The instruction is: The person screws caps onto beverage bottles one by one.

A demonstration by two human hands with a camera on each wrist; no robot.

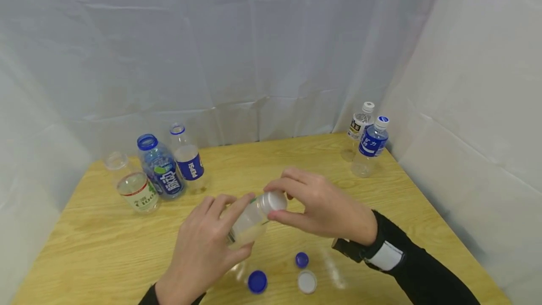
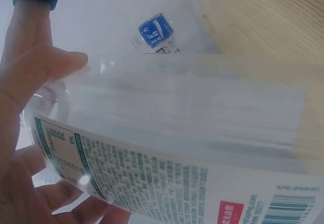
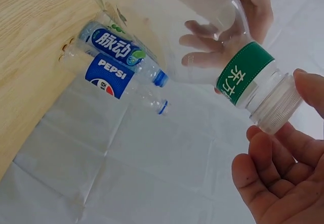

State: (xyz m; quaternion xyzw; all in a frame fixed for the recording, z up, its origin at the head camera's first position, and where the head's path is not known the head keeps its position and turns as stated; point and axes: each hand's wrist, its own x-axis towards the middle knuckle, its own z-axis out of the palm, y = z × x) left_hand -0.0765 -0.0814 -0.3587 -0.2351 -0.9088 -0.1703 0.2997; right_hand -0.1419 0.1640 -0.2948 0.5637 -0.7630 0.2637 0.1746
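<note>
- The left hand [image 1: 207, 239] is curled round the body of a clear bottle [image 1: 250, 222], thumb on 1 side and fingers on the other.
- The right hand [image 1: 326, 206] pinches the white cap [image 1: 277, 201] at the bottle's mouth between thumb and fingertips.
- The clear bottle is tilted over the front middle of the desk [image 1: 106, 248], its capped end toward the right hand; a green band [image 3: 247, 72] rings its neck.
- Below the hands, 3 loose caps lie on the desk: a large blue cap [image 1: 257, 282] on the left, a small blue cap [image 1: 302, 260] to its right, and a pale cap [image 1: 306, 282] just in front of the small one.
- Toward the left, 3 bottles with open mouths stand close together: a C100 bottle [image 1: 139, 192], a blue bottle [image 1: 165, 171] and a Pepsi bottle [image 1: 189, 164].
- At the back right stand 2 white-capped bottles, a blue-labelled bottle [image 1: 372, 141] in front of a smaller-labelled bottle [image 1: 359, 126].
- A pale sheet [image 1: 211, 51] hangs behind the desk.
- A black sleeve [image 1: 423, 258] covers the right forearm.
</note>
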